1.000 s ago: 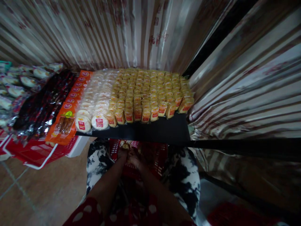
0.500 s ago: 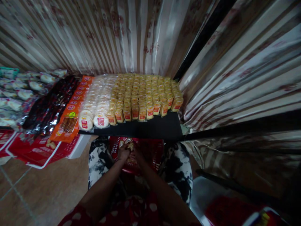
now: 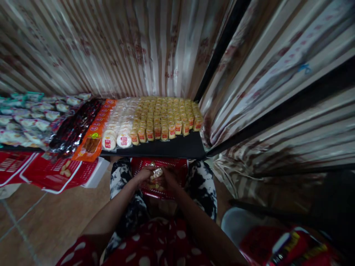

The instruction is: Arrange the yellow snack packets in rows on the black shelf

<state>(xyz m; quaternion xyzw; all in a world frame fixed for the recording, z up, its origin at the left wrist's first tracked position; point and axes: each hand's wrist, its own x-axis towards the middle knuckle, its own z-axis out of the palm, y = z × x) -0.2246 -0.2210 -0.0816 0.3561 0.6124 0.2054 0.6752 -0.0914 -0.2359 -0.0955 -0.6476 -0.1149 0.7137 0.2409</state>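
Between my legs sits a red plastic basket [image 3: 181, 166] with small wrapped pieces in its bottom. Over it, my left hand [image 3: 144, 174] and my right hand [image 3: 169, 177] come close together around a small shiny foil-wrapped snack [image 3: 157, 172]. The fingers of my left hand reach in from one side and are closed at the wrapper. My right hand is dark, but its fingers appear bent against the other side of the same snack. What lies under my palms is hidden.
On a black shelf [image 3: 166, 148] stand rows of yellow wrapped cakes [image 3: 166, 118], white round packs [image 3: 123, 140], an orange packet [image 3: 88, 146], dark packs [image 3: 73, 129] and white packets [image 3: 41, 123]. Red baskets [image 3: 52, 171] lie left, a pale tub [image 3: 235, 221] right. Striped curtains [image 3: 124, 48] hang behind.
The view has shifted, so the shelf goods appear slightly lower. My hands have moved a little apart, and the shiny snack now shows between them.
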